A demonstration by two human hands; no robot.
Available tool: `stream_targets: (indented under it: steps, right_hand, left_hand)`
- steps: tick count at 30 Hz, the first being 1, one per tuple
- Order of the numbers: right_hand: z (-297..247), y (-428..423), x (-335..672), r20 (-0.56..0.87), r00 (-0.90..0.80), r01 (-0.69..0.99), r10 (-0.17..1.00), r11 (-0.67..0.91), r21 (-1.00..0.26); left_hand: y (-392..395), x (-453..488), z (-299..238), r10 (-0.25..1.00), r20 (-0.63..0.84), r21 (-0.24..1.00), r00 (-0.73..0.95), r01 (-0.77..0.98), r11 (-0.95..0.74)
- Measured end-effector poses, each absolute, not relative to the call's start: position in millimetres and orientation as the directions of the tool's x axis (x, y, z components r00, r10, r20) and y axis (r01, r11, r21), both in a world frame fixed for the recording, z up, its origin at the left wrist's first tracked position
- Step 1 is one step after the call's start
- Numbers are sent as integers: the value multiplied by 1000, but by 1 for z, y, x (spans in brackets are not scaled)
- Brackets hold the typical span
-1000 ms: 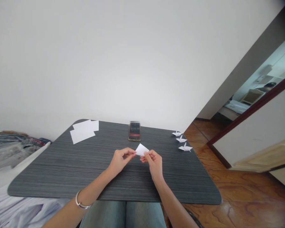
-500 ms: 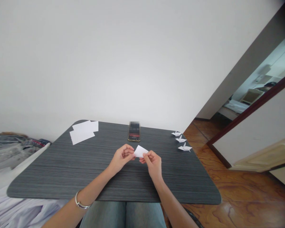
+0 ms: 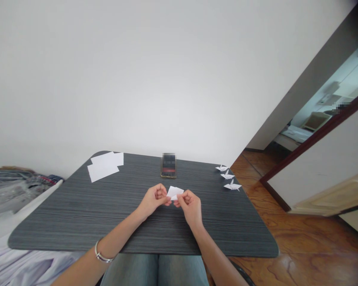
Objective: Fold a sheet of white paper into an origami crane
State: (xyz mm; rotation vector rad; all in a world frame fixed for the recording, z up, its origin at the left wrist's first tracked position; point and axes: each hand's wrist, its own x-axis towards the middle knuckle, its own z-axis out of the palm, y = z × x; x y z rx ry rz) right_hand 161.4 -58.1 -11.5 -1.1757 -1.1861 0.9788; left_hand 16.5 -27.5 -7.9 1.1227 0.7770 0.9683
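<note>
A small folded piece of white paper (image 3: 174, 192) is held between my two hands above the middle of the dark table (image 3: 86, 216). My left hand (image 3: 155, 198) pinches its left corner between thumb and fingers. At the right corner, my right hand (image 3: 190, 203) grips it the same way. A flap shows on the paper, with its upper edge split into two layers. The fingers partly hide its lower edge. Just beyond the hands, a phone (image 3: 168, 166) with a dark, blurred screen is on the table.
Three folded paper cranes (image 3: 232, 186) stand in a row at the table's right edge. Several white paper sheets (image 3: 104, 169) overlap at the far left. A white wall (image 3: 167, 79) rises behind the table. Bagged clothes (image 3: 20, 190) lie to the left. Through a doorway, a person is partly visible.
The folded paper has come slightly down and nearer to me, and its outline has changed, with a separate flap now showing. Both hands keep their pinch and have shifted a little.
</note>
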Motion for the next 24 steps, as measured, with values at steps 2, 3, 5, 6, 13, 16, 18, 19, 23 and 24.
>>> stream_targets:
  steps: [2, 3, 5, 6, 13, 16, 18, 19, 23, 24]
  right_hand:
    - [-11, -57, 162, 143, 150, 11, 978, 143, -990]
    - [-11, -57, 162, 136, 154, 0, 979, 138, -990]
    - [-12, -57, 163, 121, 163, -21, 979, 126, -992]
    - [-12, -56, 163, 115, 167, -28, 979, 121, -992]
    - [-12, -54, 166, 104, 177, -58, 979, 116, -992]
    - [-13, -54, 166, 110, 160, -53, 981, 120, -991]
    - [-14, -55, 166, 113, 144, -44, 983, 121, -992]
    - [-15, -55, 165, 115, 136, -39, 984, 122, -992]
    - [-18, -56, 163, 128, 107, -13, 986, 130, -991]
    - [-18, -56, 163, 131, 103, -4, 986, 132, -991]
  left_hand:
    - [-28, 17, -8, 919, -48, 963, 391, -225, 146]
    - [-28, 17, -8, 919, -57, 963, 391, -223, 154]
    - [-28, 16, -9, 916, -74, 960, 394, -221, 173]
    - [-28, 16, -9, 913, -81, 958, 400, -222, 183]
    - [-29, 8, -2, 874, -106, 937, 475, -247, 248]
    - [-31, 8, 2, 877, -126, 932, 465, -248, 265]
    - [-32, 9, 1, 882, -140, 938, 450, -224, 263]
    - [-32, 10, 0, 884, -142, 945, 445, -206, 255]
    - [-29, 16, -9, 906, -113, 970, 409, -151, 189]
    - [-28, 16, -11, 911, -104, 973, 399, -149, 177]
